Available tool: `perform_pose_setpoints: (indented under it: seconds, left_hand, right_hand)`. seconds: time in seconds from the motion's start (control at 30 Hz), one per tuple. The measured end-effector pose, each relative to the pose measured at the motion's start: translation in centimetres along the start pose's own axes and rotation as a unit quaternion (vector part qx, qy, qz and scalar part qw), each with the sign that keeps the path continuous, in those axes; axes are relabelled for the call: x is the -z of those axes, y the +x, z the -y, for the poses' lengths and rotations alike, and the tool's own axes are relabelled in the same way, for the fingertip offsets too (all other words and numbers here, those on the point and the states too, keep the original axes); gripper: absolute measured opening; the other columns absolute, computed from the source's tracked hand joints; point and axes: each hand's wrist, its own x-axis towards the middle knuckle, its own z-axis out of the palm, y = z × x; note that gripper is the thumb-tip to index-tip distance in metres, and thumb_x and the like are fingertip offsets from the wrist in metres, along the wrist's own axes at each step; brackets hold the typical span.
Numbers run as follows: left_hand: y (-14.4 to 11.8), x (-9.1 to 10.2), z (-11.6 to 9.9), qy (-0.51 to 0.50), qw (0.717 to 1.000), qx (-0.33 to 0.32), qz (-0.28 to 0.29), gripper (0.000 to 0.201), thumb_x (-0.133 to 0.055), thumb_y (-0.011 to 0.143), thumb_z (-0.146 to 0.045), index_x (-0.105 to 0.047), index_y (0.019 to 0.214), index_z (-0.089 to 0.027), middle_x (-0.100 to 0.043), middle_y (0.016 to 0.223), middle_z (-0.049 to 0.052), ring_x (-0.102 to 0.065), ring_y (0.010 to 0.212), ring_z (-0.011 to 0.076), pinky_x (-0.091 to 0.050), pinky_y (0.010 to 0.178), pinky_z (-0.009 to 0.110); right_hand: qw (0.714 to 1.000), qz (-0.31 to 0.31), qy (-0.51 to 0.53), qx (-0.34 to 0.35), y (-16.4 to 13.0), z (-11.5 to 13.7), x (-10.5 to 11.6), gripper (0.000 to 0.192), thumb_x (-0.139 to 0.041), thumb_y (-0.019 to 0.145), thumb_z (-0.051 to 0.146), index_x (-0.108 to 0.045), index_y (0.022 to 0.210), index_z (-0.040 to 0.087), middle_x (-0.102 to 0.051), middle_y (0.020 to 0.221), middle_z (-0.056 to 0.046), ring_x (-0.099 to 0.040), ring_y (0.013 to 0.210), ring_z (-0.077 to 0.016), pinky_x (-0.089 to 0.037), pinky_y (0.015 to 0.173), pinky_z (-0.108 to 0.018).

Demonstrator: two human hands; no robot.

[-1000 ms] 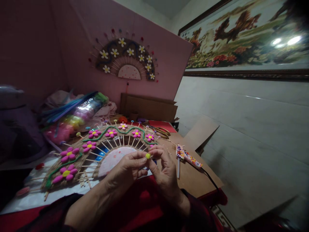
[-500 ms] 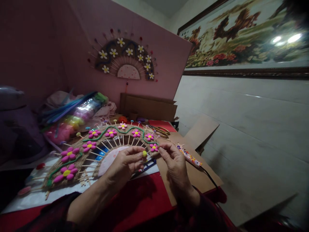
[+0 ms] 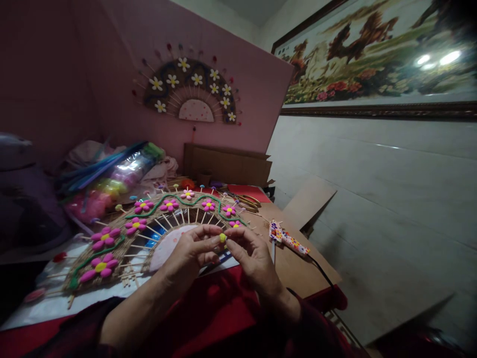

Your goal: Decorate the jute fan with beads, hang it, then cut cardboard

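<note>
A small yellow lump point(image 3: 222, 238), which looks like soft clay, is pinched in the fingertips of my left hand point(image 3: 192, 248). My right hand point(image 3: 257, 261) meets it from the other side, thumb and fingers closed on the same lump. Behind and left of my hands lies a half-round, fan-shaped craft point(image 3: 154, 215) wrapped in twine, with wooden sticks, a green wavy cord and several flowers. One pink flower point(image 3: 100, 267) with a yellow centre sits at its lower left. My hands cover the fan's right end in part.
A flower-patterned glue gun point(image 3: 290, 240) rests on brown cardboard point(image 3: 309, 271) at right, its cord trailing off. Scissors point(image 3: 248, 201) lie behind. Bagged colourful materials point(image 3: 115, 184) are heaped at left. A similar fan with white flowers point(image 3: 197, 110) hangs on the pink wall.
My right hand has moved left, from beside the fan's right end to the yellow lump, and its fingers now touch it. My left hand has stayed nearly still.
</note>
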Motion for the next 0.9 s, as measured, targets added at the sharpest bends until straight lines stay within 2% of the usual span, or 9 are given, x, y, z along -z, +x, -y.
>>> perform_pose_setpoints:
  seconds: [0.2, 0.4, 0.7, 0.9]
  left_hand:
    - [-0.04, 0.12, 0.03, -0.001, 1.0, 0.004, 0.01, 0.029, -0.08, 0.06, -0.017, -0.065, 0.085, -0.012, -0.063, 0.076, 0.002, -0.056, 0.062, 0.0087, -0.044, 0.053, 0.019]
    - [-0.19, -0.15, 0.06, 0.012, 0.999, 0.009, 0.03, 0.031, -0.079, 0.061, -0.019, -0.064, 0.087, -0.012, -0.062, 0.071, 0.002, -0.057, 0.06, 0.0096, -0.044, 0.052, 0.02]
    - [-0.25, -0.34, 0.15, 0.025, 0.999, -0.002, 0.036, 0.029, -0.079, 0.062, -0.021, -0.065, 0.086, -0.012, -0.064, 0.074, 0.004, -0.06, 0.061, 0.0118, -0.044, 0.051, 0.02]
    - [-0.2, -0.32, 0.17, 0.057, 0.997, -0.032, 0.04, 0.03, -0.077, 0.066, -0.031, -0.064, 0.085, -0.012, -0.064, 0.07, 0.005, -0.06, 0.062, 0.0142, -0.045, 0.052, 0.022]
  right_hand:
    - [0.994, 0.056, 0.082, -0.049, 0.09, 0.32, 0.11, 0.025, -0.061, 0.082, 0.036, -0.064, 0.101, 0.02, -0.066, 0.093, -0.004, -0.061, 0.085, -0.0176, -0.047, 0.079, -0.031]
    - [0.98, 0.06, 0.176, -0.076, 0.21, 0.37, -0.02, 0.016, -0.065, 0.078, 0.033, -0.066, 0.089, 0.02, -0.064, 0.08, -0.001, -0.06, 0.077, -0.0142, -0.047, 0.072, -0.027]
    - [0.972, 0.064, 0.205, -0.091, 0.14, -0.05, -0.03, 0.02, -0.065, 0.079, 0.035, -0.063, 0.088, 0.017, -0.059, 0.076, -0.001, -0.055, 0.072, -0.013, -0.044, 0.069, -0.027]
    - [0.97, 0.067, 0.218, -0.086, 0.28, -0.06, 0.08, 0.02, -0.063, 0.081, 0.036, -0.062, 0.085, 0.017, -0.057, 0.074, 0.0, -0.051, 0.069, -0.0112, -0.042, 0.068, -0.025]
